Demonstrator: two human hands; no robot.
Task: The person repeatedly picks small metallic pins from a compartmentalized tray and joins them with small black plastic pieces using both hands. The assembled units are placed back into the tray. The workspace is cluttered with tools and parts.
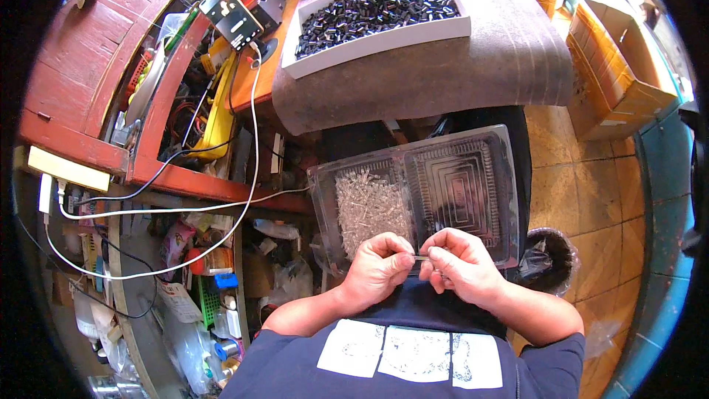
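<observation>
My left hand (pixel 379 269) and my right hand (pixel 467 269) meet over my lap, both closed in a pinch. A thin, short, pin-like piece (pixel 420 257) spans the gap between their fingertips. It is too small to name exactly. Other fingers of the right hand curl inward, and whatever they may hold is hidden. Just beyond the hands lies an opened clear plastic clamshell container (pixel 505 170). Its left half holds a heap of small clear and silvery pieces (pixel 369 207); the right half shows its ribbed bottom.
A white shallow box (pixel 384 41) full of small black cylindrical pieces stands on a brown mat (pixel 502 66) ahead. A phone (pixel 231 16) and white cables are at left, beside cluttered shelves. Cardboard boxes (pixel 617 66) and a lined bin (pixel 550 258) stand at right.
</observation>
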